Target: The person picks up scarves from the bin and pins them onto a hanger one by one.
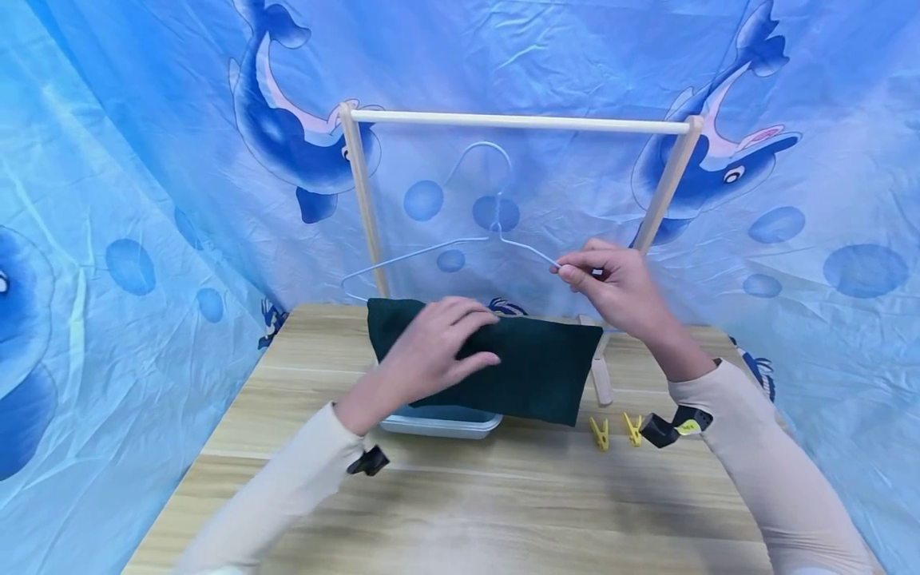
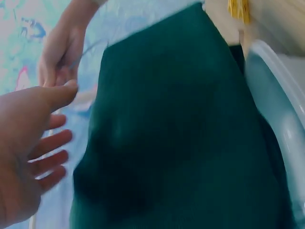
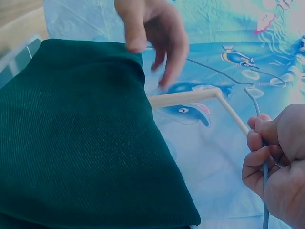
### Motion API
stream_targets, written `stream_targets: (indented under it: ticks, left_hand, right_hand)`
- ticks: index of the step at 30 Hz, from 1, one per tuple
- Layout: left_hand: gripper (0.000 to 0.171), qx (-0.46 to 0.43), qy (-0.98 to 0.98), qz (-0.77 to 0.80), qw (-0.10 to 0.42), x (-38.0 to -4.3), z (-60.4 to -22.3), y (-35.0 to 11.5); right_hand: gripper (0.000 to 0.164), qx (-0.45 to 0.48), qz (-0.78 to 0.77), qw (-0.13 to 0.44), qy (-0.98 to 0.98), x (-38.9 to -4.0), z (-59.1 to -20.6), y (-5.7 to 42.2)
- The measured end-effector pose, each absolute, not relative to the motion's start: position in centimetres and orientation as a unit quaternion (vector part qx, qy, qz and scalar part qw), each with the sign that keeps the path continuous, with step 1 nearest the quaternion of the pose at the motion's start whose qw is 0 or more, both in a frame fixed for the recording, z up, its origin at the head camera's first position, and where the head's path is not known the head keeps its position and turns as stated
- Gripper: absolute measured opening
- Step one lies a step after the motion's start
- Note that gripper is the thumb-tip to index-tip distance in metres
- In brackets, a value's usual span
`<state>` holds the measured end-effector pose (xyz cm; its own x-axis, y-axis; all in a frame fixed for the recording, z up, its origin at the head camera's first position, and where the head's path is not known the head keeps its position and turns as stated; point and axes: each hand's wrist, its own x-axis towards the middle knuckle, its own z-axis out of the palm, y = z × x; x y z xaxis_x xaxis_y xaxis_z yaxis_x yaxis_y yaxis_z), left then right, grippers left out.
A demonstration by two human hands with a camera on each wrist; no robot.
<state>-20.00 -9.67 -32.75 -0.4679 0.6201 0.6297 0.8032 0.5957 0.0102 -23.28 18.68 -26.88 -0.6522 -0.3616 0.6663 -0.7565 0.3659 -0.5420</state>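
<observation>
A wire hanger (image 1: 431,244) stands upright with its hook at the top, and a dark green cloth (image 1: 532,359) drapes over its lower part. My right hand (image 1: 611,283) pinches the hanger's right sloping arm; in the right wrist view its fingers curl round the wire (image 3: 265,191). My left hand (image 1: 438,351) is in front of the cloth in the head view, fingers spread and loosely bent, with nothing held. Seen from the left wrist, that hand (image 2: 28,143) is apart from the cloth (image 2: 176,119). The hanger's bottom bar is hidden under the cloth.
Behind the hanger stands a rack with a white horizontal rod (image 1: 517,121) and wooden posts (image 1: 668,180). A light plastic basin (image 1: 442,427) is partly under the cloth. Two yellow clothespins (image 1: 600,434) lie on the wooden table (image 1: 467,503). A printed blue curtain hangs behind.
</observation>
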Motion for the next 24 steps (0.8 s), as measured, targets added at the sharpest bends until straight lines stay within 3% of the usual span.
stream_targets:
  ticks: [3, 5, 12, 24]
  left_hand:
    - [0.065, -0.425, -0.869, -0.104, 0.23, -20.5, -32.7, -6.8]
    - [0.066, -0.424, -0.876, -0.079, 0.217, -20.9, -32.7, -5.4]
    - [0.027, -0.428, -0.856, -0.131, 0.258, -22.1, -33.2, -3.6]
    - [0.013, -0.41, -0.838, -0.237, 0.271, -22.2, -33.0, -3.0]
  right_hand:
    - [0.015, 0.359, 0.441, 0.221, -0.792, -23.3, -27.0, 18.6]
    - [0.015, 0.364, 0.444, 0.219, -0.789, -23.2, -27.0, 18.5]
    - [0.015, 0.362, 0.449, 0.226, -0.785, -23.1, -26.9, 18.5]
    - [0.016, 0.378, 0.45, 0.22, -0.779, -23.3, -27.3, 18.1]
